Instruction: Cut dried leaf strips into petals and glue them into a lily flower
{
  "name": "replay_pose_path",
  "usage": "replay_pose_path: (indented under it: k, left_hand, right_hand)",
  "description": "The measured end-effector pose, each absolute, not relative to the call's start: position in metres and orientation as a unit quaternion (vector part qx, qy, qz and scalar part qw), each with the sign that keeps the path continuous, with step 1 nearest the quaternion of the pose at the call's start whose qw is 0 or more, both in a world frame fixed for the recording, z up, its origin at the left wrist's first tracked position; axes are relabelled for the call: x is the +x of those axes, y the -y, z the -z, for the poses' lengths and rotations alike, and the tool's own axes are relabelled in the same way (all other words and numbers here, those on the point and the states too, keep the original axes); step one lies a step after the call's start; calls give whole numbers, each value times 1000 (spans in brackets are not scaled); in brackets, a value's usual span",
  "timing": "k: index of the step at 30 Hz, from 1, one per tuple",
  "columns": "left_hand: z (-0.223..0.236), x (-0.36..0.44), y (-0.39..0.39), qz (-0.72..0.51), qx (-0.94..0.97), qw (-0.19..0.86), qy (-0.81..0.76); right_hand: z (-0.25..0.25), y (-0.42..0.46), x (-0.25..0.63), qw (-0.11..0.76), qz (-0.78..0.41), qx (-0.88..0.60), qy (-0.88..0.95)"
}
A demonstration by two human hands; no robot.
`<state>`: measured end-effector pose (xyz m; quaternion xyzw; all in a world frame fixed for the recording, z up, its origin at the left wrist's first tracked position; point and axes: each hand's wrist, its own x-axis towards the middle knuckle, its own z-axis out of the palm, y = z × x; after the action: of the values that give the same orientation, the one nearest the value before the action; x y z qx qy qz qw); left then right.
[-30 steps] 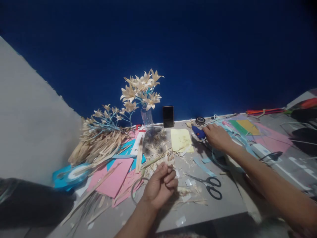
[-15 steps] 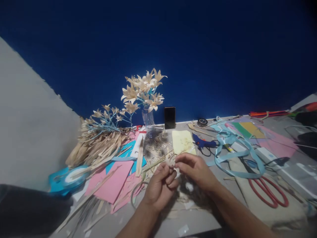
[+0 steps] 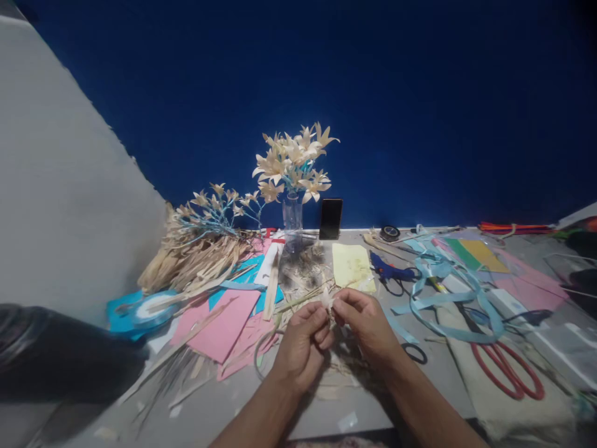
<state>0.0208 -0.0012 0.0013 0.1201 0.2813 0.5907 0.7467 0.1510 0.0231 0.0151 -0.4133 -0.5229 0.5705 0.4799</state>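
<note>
Close together over the littered tabletop, my left hand (image 3: 303, 342) and my right hand (image 3: 366, 320) meet at the fingertips. Between them is a small pale, petal-like husk piece (image 3: 328, 300), pinched from both sides; its lower part is hidden by my fingers. Thin dry scraps (image 3: 303, 274) lie just beyond my hands, with a yellow sheet of paper (image 3: 352, 264) behind the right one. Further back, a clear vase (image 3: 293, 218) holds cream husk flowers (image 3: 293, 155) on light-blue stems.
Pink paper (image 3: 219, 330), dried husks (image 3: 196, 261) and more flowers (image 3: 209, 208) lie left. On the right are a blue glue gun (image 3: 392, 269), light-blue ribbon (image 3: 420, 308) and red-handled scissors (image 3: 508, 373). A phone (image 3: 331, 218) leans on the wall; a dark cylinder (image 3: 65, 354) intrudes at left.
My right fingers have drawn in and closed around the pale piece beside my left fingers. The view has turned slightly left, showing more of the dark cylinder.
</note>
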Motion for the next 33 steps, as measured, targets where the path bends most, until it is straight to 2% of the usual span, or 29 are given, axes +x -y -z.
replay_pose_path:
  k: [7, 33]
  left_hand:
    - [-3, 18, 7, -581, 130, 755, -274]
    - [8, 17, 13, -611, 205, 663, -381]
  right_hand:
    - [-14, -20, 155, 479, -583, -396, 524]
    - [-17, -16, 157, 442, -526, -436, 581]
